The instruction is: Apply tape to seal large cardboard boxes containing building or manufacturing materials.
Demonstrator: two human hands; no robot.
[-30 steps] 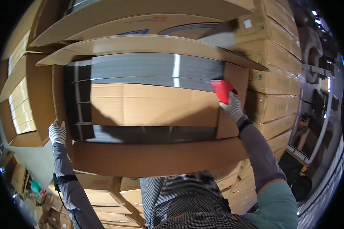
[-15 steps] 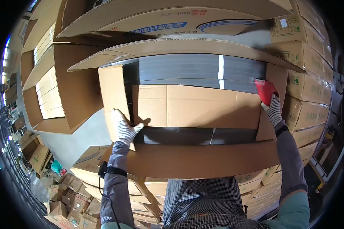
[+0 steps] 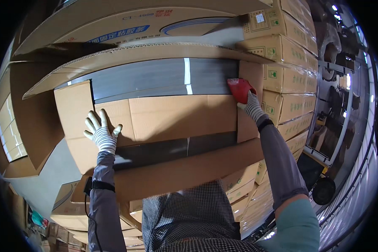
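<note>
A large open carton (image 3: 189, 156) lies in front of me, its long far and near flaps turned outward. Inside are dark grey flat pieces (image 3: 147, 75) with white strips across them, and a tan cardboard sheet (image 3: 176, 115) covers their middle. My left hand (image 3: 101, 132), in a striped white glove, is open with fingers spread over the sheet's left end, beside the left end flap (image 3: 74, 105). At the right end flap (image 3: 250, 113), my gloved right hand (image 3: 251, 105) is closed round what looks like a red tape dispenser (image 3: 240, 89).
Stacked sealed cartons (image 3: 292, 80) stand along the right. At the left is another open carton (image 3: 40, 113) with lighter boxes inside, and beyond the far flap stands a printed carton (image 3: 126, 31). A metal-framed cart (image 3: 340, 122) is farther right.
The view has swung right, so the carton appears farther left. My left hand has lifted from its edge-side grip and spread its fingers; the right keeps hold of the red tape dispenser.
</note>
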